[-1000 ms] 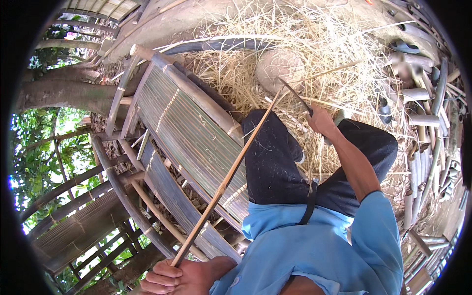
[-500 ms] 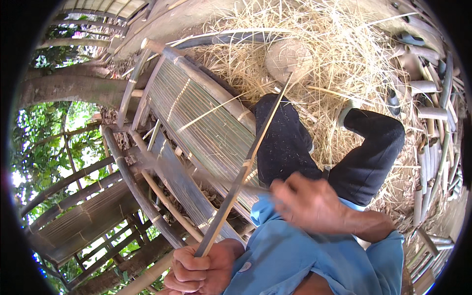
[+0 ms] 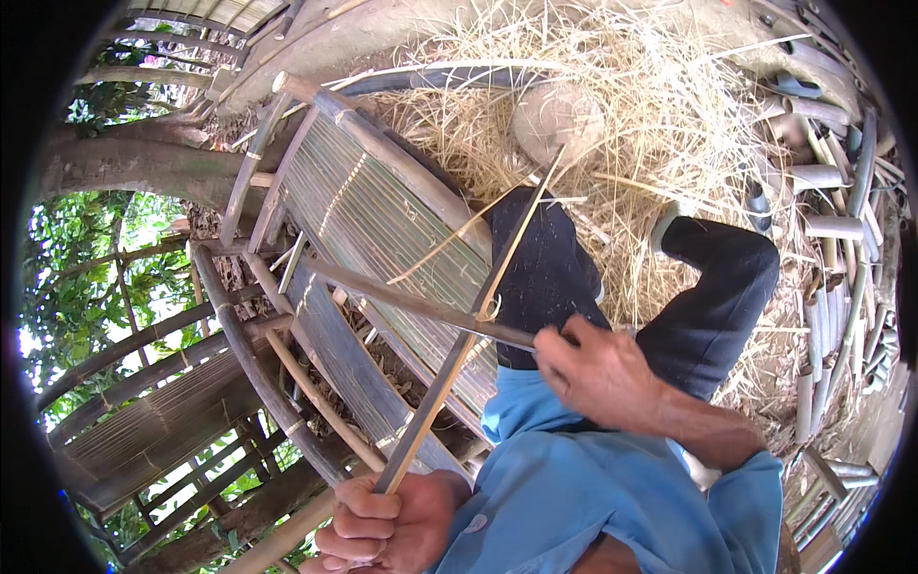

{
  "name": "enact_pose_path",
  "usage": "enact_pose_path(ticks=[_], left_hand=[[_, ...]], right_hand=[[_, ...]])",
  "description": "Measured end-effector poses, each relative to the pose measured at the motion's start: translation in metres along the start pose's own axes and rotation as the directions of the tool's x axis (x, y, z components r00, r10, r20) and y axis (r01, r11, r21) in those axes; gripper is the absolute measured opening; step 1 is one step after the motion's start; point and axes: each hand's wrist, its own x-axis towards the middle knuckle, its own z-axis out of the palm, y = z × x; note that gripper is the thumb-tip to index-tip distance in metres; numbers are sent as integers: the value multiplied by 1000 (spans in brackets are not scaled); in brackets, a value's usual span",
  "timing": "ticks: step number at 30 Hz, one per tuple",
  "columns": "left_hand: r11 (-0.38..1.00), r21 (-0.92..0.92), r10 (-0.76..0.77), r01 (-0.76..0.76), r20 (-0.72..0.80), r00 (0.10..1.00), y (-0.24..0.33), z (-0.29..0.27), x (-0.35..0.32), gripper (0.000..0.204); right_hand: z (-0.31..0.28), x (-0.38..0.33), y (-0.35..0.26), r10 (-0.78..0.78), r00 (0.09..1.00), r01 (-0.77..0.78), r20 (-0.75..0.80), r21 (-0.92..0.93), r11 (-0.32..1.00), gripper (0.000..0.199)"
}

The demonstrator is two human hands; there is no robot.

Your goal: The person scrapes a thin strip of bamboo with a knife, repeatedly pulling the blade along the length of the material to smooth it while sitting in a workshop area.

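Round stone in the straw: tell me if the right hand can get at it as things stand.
Probably not without leaning forward: the right hand grips a blade against the bamboo strip near the body, while the round stone lies beyond the knees, though nothing covers it.

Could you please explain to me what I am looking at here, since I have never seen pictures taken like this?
This is one wide fisheye picture from a camera worn on a person's head, looking down at their own bare hands, so straight edges bend near the rim. There is no machine. The left hand, low in the picture, grips the near end of a long thin bamboo strip that runs up toward a rounded block on the ground. The right hand holds a dark blade-like tool laid across the strip, where a thin shaving curls up. The person wears a blue shirt and dark trousers. Below lie dry straw, a slatted bamboo frame and cut bamboo pieces.
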Motion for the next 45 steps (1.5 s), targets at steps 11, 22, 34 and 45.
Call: enact_pose_path(ticks=[11,22,34,45], left_hand=[[995,-91,-25,45,201,979,2,-24,6,26],[996,-52,-80,76,-76,994,-12,-16,15,49],[998,11,66,-66,-66,996,-19,-10,23,46],[983,173,70,-67,-10,998,-13,5,3,30]], right_hand=[[23,10,40,4,993,0,-119,28,1000,15],[97,44,191,120,989,-128,-89,-85,988,18],[60,51,181,352,936,-352,-9,-51,935,28],[-16,-4,-29,-260,962,261,-83,0,965,41]])
